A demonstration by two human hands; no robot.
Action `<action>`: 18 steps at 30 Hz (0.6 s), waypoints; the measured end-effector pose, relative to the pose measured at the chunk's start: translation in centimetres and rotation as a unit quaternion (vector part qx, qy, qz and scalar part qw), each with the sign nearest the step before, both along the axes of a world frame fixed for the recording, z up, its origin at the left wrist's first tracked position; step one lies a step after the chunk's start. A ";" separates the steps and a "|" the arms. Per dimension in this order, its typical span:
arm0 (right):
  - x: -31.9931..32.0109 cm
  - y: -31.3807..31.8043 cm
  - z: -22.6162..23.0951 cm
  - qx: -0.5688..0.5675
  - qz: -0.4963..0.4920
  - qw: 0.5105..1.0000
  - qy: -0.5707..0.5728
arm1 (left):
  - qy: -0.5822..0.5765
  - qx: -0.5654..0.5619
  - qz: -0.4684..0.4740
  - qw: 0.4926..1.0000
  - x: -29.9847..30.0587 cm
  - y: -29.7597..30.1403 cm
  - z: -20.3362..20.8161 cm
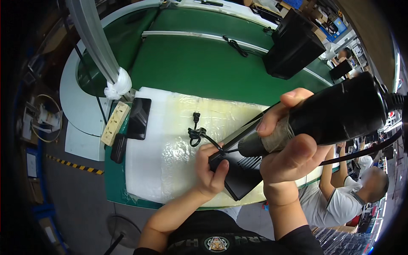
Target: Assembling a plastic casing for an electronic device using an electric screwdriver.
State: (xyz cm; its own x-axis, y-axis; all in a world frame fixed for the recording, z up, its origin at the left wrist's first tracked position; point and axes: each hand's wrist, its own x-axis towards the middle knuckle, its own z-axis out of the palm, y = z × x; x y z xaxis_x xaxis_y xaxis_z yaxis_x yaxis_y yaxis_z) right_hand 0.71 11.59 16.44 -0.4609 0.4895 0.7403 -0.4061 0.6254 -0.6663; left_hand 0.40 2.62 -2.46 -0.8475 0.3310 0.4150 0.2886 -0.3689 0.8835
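My right hand (293,140) is wrapped round a black corded electric screwdriver (340,112), raised close to the camera. Its tapered nose (252,143) points down and left toward a black boxy device (243,180) with a slotted vent; whether the tip touches is hidden. With its fingers and thumb, my left hand (211,170) grips the device's left end. A black power cord (196,135), bundled in a loop, runs from that end, its two-pin plug (196,114) lying on the foam-covered mat (170,170).
To the left lie a dark phone (139,119), a cream power strip (115,123) and a black object (118,148). A metal post (95,40) rises beside them. Beyond is a green conveyor (191,63) carrying a tall black speaker-like box (293,46). A co-worker (340,199) sits at right.
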 end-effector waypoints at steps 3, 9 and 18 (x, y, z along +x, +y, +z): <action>-0.1 -0.2 -0.3 -0.017 0.006 1.000 -0.002 | 0.008 -0.009 0.001 1.000 -0.1 -0.1 0.0; -0.2 -0.5 -0.8 -0.024 0.011 0.999 0.028 | -0.018 0.008 -0.008 1.000 0.0 -0.1 0.0; 5.7 3.8 2.6 0.051 -0.194 0.969 0.143 | -0.028 -0.043 -0.014 0.999 0.4 -0.2 0.4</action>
State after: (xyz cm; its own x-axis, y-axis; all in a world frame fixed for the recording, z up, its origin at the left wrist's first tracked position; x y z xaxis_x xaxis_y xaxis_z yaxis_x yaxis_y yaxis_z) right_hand 6.45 15.37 19.01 -0.0248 0.5024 0.8643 -0.2857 0.8250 -0.4877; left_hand 0.80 2.42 -2.03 -0.8582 0.3872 0.3368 0.2292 -0.2981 0.9266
